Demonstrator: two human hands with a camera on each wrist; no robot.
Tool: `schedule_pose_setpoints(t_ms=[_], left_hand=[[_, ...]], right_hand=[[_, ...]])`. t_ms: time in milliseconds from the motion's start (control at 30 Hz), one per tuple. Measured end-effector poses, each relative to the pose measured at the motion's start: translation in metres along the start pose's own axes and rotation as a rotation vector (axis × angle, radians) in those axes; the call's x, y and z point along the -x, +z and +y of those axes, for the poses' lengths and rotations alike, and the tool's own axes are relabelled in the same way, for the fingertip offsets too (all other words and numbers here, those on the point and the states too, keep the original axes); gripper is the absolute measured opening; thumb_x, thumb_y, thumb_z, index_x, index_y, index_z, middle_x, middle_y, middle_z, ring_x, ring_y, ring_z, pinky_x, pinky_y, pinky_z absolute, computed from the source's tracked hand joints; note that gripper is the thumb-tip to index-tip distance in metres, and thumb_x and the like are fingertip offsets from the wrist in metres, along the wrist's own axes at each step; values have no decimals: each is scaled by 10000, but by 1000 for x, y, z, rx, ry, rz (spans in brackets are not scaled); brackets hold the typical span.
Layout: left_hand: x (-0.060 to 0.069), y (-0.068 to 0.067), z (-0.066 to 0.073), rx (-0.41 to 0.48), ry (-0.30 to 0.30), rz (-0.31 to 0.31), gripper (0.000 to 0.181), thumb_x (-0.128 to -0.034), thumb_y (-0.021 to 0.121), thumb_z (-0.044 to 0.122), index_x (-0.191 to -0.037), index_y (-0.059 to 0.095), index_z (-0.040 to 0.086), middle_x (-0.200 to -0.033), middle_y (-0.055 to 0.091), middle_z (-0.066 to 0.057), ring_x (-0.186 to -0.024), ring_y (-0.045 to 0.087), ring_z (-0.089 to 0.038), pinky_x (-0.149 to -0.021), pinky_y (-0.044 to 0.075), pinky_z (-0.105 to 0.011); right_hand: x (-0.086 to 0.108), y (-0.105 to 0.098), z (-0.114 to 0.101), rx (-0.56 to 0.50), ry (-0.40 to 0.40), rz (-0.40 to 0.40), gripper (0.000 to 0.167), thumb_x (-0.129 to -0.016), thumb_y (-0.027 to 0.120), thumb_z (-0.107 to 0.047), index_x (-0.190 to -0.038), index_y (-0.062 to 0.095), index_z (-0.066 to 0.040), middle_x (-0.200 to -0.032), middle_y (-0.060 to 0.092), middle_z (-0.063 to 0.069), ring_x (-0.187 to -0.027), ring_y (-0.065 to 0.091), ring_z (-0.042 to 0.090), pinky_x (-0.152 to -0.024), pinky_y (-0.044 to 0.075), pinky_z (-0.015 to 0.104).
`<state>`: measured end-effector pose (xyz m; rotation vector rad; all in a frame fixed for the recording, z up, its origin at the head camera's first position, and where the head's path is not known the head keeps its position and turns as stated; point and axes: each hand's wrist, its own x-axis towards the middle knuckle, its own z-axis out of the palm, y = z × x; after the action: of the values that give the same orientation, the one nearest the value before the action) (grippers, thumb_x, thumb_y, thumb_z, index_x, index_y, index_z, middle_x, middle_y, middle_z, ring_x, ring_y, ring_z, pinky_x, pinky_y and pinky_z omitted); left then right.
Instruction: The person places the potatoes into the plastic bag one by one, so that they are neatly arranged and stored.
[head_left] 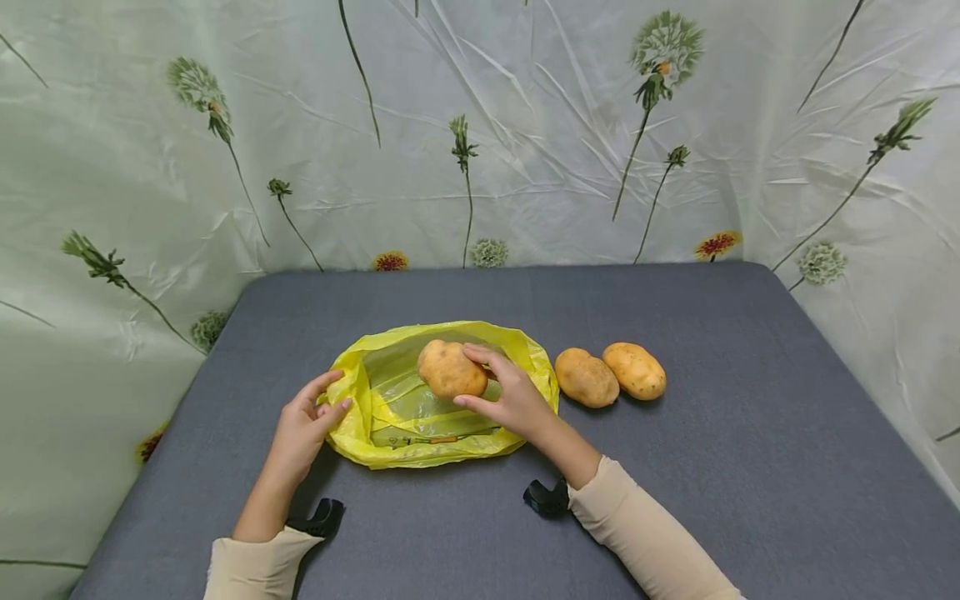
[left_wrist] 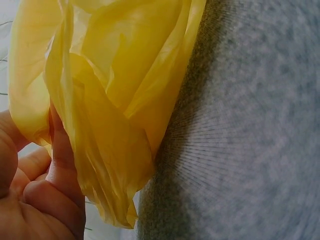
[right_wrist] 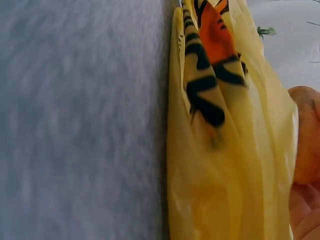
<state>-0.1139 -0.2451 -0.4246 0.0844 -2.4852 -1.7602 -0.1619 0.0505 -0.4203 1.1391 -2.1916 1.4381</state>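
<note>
Faces a dandelion-printed sheet (head_left: 547, 108) across a grey cloth-covered table (head_left: 750, 467). Apparently pinches the left rim of an open yellow plastic bag (head_left: 442, 456) in partly hidden fingers of the left hand (head_left: 300, 433). Holds one potato (head_left: 450, 371) over its opening, between thumb and fingers of the right hand (head_left: 517, 400), near two more potatoes (head_left: 587, 377).

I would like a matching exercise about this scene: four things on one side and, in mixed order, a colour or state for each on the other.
1. left hand
2. right hand
3. bag
4. table

A. grey-blue
B. yellow
C. gripping the bag's edge
D. holding a potato

Right pairs: 1-C, 2-D, 3-B, 4-A
</note>
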Motion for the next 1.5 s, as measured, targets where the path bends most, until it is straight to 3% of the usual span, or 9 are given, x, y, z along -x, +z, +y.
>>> schedule_pose_setpoints(t_ms=[433,700,967,1500], left_hand=[[0,0,1,-9,-4,0,488,-857,610,82,-1300,413,22,-719,362,-50,-525,345,-63,-439,343,-195],[0,1,1,3,8,-6,486,-858,608,78,-1299,413,17,-732,365,-52,-527,346,-61,-440,342,-193],[-1,0,-1,25,2,-8,483,-858,604,65,-1297,412,3,-692,367,-42,-524,358,-61,-447,352,-188],[-2,0,-1,22,-1,-15,484,-864,598,69,-1304,404,14,-673,376,-33,-529,374,-59,-447,366,-190]], right_hand=[[-8,26,-5,-39,90,-78,598,-759,727,-134,-1255,431,19,-1301,426,149,-1158,445,228,-861,412,238],[-13,41,-5,-10,121,-136,595,-766,726,-178,-1251,438,9,-1282,453,132,-1117,481,196,-863,403,218],[-18,52,-8,6,216,-197,582,-787,706,-242,-1259,440,-31,-1292,450,93,-1139,458,172,-893,384,244],[-27,69,-9,-5,325,-298,551,-779,710,-277,-1219,459,-62,-1213,505,68,-1092,473,133,-894,370,239]])
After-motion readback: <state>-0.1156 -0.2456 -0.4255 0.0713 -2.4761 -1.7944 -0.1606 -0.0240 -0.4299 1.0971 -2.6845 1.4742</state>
